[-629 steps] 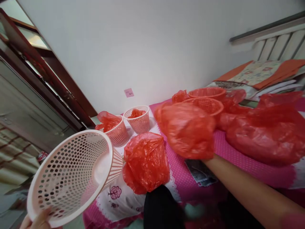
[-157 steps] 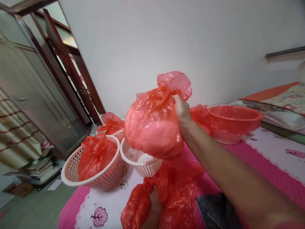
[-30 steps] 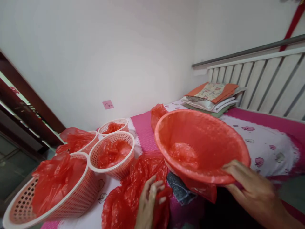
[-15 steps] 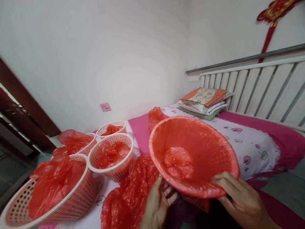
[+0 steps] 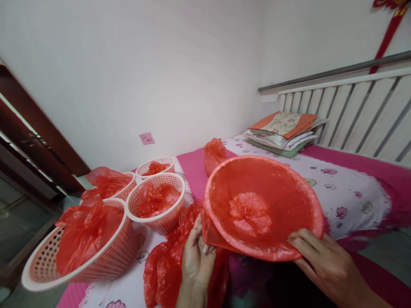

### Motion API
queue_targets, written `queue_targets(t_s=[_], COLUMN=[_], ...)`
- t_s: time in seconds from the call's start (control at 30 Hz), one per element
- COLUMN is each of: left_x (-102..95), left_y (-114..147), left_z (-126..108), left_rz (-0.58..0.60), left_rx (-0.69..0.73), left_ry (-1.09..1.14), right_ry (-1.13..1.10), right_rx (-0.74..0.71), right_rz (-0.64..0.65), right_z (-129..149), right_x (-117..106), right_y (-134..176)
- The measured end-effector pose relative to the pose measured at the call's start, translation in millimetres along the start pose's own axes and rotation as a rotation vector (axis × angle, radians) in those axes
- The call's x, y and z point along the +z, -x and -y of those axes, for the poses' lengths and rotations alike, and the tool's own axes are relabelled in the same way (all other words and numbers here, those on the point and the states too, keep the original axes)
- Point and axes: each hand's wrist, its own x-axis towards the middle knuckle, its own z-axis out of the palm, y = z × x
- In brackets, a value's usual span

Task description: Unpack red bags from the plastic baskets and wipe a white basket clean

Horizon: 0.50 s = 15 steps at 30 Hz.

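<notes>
Left hand [image 5: 198, 256], shifted leftward, pinches red plastic [image 5: 210, 233]; right hand [image 5: 324, 259] clamps the basket [image 5: 289, 192] over the bedspread [image 5: 348, 194].

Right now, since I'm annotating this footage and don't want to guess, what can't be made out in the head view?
Head view: marks on the pink wall square, too small to read.
Head view: underside of the red-lined basket, hidden by its own body.
Head view: part of the crumpled red plastic, hidden behind the left hand.
Head view: top of the red ornament, cut off by the upper edge.
</notes>
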Motion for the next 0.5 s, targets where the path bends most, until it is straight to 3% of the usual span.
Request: queue_targets(t_s=[0.13,0.27,0.37,0.5], left_x=[11.5,24.8,41.0,65.2], left_y=[3,8,12,17], left_z=[-17,-23,-14,18], left_rz=[-0.007,0.036,0.122,0.264], left_rx=[0.072,0.15,0.207,0.212], left_ry=[-0.086,-0.293,-0.428,-0.642], right_ry=[-0.049,-0.066,-0.079,-0.068], right_rx=[0.003,0.012,0.008,0.014], right_rz=[0.094,0.096,0.068,0.115], right_z=[0,-2,2,11], right_x=[-3,-1,5,13], right_y=[1,0,0,3])
